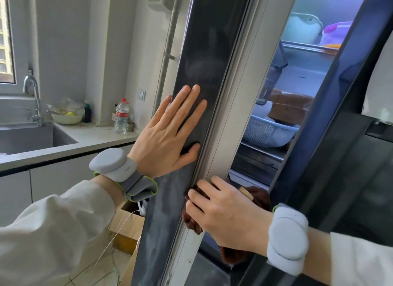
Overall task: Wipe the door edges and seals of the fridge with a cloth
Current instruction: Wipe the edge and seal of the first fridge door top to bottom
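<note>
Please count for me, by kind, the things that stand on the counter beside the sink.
Bowl: 1
Clear water bottle: 1
Dark bottle: 1
Total: 3

Home kitchen: sink [25, 136] with tap [32, 94], worktop [89, 136], stocked fridge [276, 115]

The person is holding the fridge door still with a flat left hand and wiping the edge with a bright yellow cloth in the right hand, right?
Almost. The cloth is dark brown, not bright yellow; the head view shows it bunched under the right hand against the door's edge. The rest holds: the left hand lies flat on the fridge door.
</note>
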